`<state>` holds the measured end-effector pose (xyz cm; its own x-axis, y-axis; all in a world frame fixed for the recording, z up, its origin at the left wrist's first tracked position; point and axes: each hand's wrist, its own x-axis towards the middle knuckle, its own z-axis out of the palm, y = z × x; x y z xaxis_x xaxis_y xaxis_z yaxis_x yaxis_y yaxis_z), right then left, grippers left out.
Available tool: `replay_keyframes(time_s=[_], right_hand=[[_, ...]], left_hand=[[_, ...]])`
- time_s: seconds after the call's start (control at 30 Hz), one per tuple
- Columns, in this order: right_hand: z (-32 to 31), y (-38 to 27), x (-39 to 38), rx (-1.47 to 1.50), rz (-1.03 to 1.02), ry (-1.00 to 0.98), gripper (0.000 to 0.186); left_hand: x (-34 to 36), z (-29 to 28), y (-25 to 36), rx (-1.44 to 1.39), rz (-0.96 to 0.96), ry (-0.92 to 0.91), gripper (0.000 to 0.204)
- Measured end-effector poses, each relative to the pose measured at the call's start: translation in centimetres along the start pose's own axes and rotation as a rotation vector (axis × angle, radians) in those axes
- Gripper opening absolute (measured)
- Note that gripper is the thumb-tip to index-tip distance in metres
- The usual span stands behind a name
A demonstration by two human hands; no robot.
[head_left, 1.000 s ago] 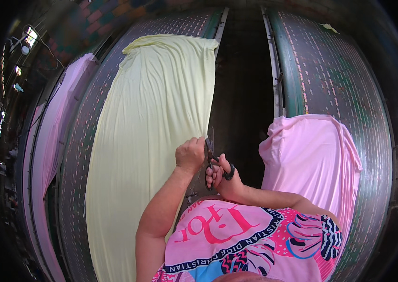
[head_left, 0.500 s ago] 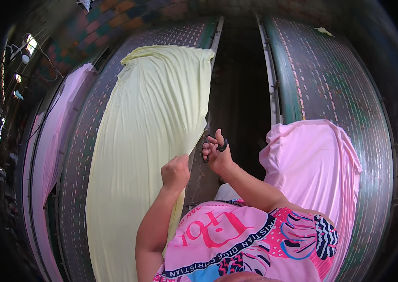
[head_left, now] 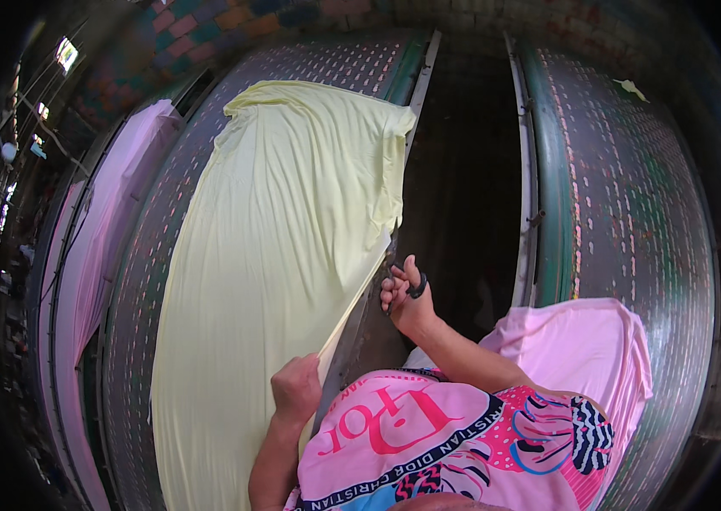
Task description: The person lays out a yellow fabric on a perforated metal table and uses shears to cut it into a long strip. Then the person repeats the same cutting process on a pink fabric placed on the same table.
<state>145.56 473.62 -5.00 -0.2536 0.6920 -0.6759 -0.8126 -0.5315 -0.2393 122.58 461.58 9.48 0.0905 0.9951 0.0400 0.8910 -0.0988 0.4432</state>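
Observation:
A long pale-yellow cloth point(head_left: 267, 221) lies wrinkled over the long table to my left. My left hand point(head_left: 297, 387) is closed on its right edge and pulls that edge taut into a narrow fold. Further ahead and to the right, my right hand point(head_left: 409, 300) grips black-handled scissors point(head_left: 417, 288), with one loop round the thumb and the other among the fingers. The scissors' blades are dark and hard to make out, close to the cloth's edge. Beyond them, the cloth's far right corner hangs loosely over the table's side.
The left table point(head_left: 326, 64) has a dark top with rows of pale dashes. A dark gap with metal rails separates it from a similar right table point(head_left: 625, 196), where a pink cloth point(head_left: 582, 341) lies. Another pink cloth point(head_left: 113, 204) covers a table at far left.
My left hand has drawn back toward me with the yellow cloth's edge. The stretched edge between my hands is longer, and the cloth's far right side hangs looser. The view has shifted slightly.

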Motion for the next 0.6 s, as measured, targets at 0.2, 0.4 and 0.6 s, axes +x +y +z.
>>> replay_keyframes(time_s=[0.2,0.4,0.6], right_hand=[[5.7,-2.5,4.7,0.015,0.133,-0.234,0.065],[15.0,-5.7,3.1,-0.246,-0.161,-0.795,0.081],[11.0,-2.3,0.5,-0.123,0.088,-0.549,0.053]], left_hand=[[4.6,-1.6,-0.7,0.150,-0.137,0.032,0.007],[10.2,-4.4,1.2,-0.036,-0.232,0.224,0.022],[13.7,-1.4,0.0,0.234,-0.160,0.089,0.044]])
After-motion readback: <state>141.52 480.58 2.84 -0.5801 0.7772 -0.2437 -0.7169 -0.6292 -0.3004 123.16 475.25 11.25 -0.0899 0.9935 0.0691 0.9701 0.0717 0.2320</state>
